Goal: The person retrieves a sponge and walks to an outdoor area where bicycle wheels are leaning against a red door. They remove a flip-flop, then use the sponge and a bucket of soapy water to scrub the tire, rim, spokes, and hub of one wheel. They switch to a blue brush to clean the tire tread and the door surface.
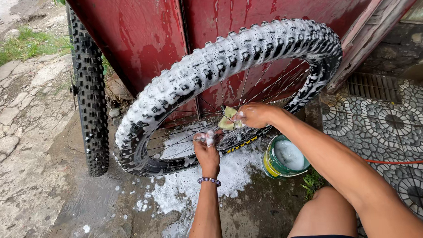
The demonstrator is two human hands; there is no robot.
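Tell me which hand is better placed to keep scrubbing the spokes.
Right, probably. The right hand already presses the yellow sponge against the spokes of the soapy wheel; the left hand only grips the rim side, steadying it.

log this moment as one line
left hand: grips soapy wheel spokes | right hand: presses yellow sponge at hub | green bucket: beside wheel

Under my right hand (255,114) fingers sits a soft yellow foam sponge (229,119), wet. Above my fingers the knobby black rubber tyre (227,60) is matt, coated in white suds. Thin metal spokes (183,135) by my left hand (207,153) gleam; the cracked concrete ground (26,182) below looks rough.
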